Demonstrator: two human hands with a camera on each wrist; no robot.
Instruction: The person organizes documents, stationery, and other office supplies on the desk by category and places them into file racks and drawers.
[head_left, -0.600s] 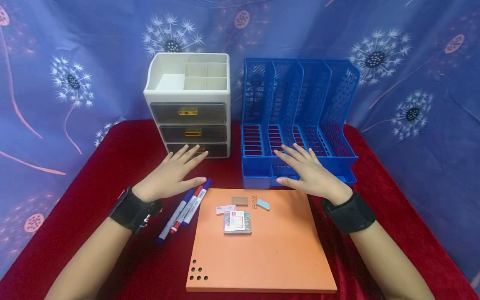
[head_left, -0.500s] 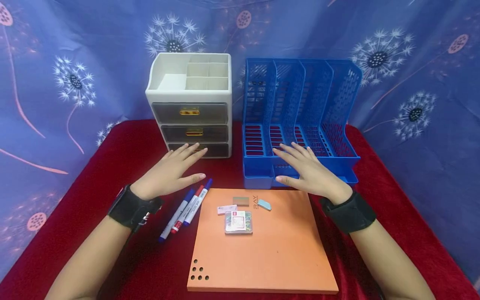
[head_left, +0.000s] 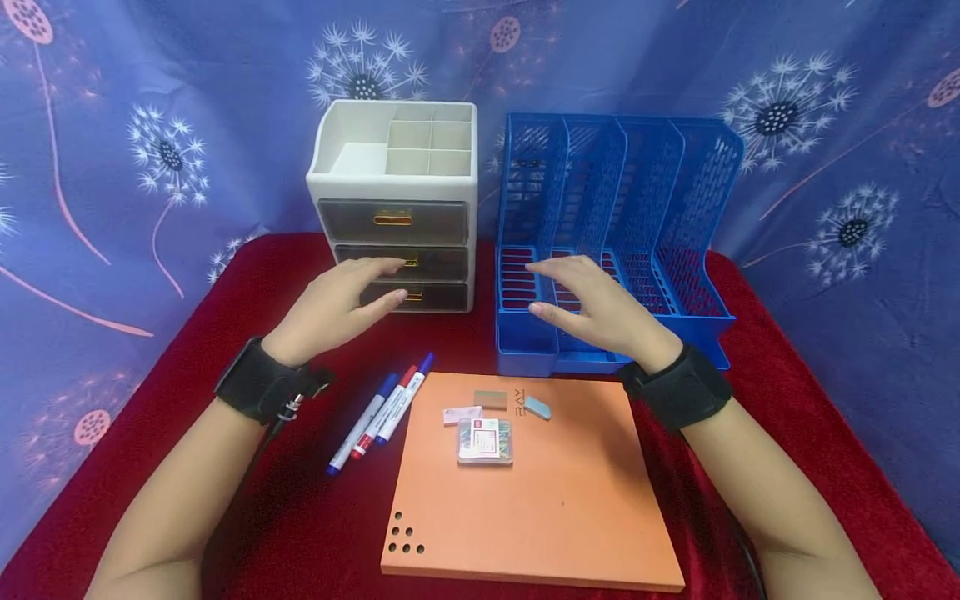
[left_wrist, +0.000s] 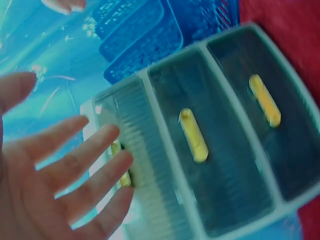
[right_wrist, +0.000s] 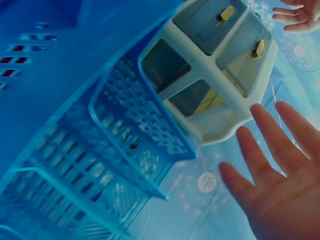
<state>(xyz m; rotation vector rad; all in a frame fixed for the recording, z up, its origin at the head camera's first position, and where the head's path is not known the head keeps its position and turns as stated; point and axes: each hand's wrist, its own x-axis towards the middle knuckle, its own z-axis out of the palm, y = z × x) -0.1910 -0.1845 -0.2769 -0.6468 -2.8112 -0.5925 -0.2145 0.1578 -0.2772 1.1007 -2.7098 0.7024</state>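
My left hand (head_left: 330,308) hovers before the white drawer unit (head_left: 393,185), holding nothing, its fingers extended and spread in the left wrist view. The unit's dark drawers have gold handles (left_wrist: 194,135). On the other side, my right hand (head_left: 603,308) is raised in front of the blue file rack (head_left: 525,337), its fingers likewise stretched out with nothing in them. Below, an orange board (head_left: 540,517) bears a clear box with a white label (head_left: 485,442), a pinkish-white piece (head_left: 462,414), a tan block (head_left: 491,399) and a light blue eraser (head_left: 537,407).
Three markers, including a red one (head_left: 384,417), lie side by side left of the board on the red cloth (head_left: 300,517). A blue curtain with dandelion prints (head_left: 247,100) hangs behind. Both wrists wear black bands (head_left: 678,387).
Both hands have risen slightly, and their fingers now overlap edge-on in the head view instead of showing spread from above. The right hand has shifted inward. The scene sits slightly further right.
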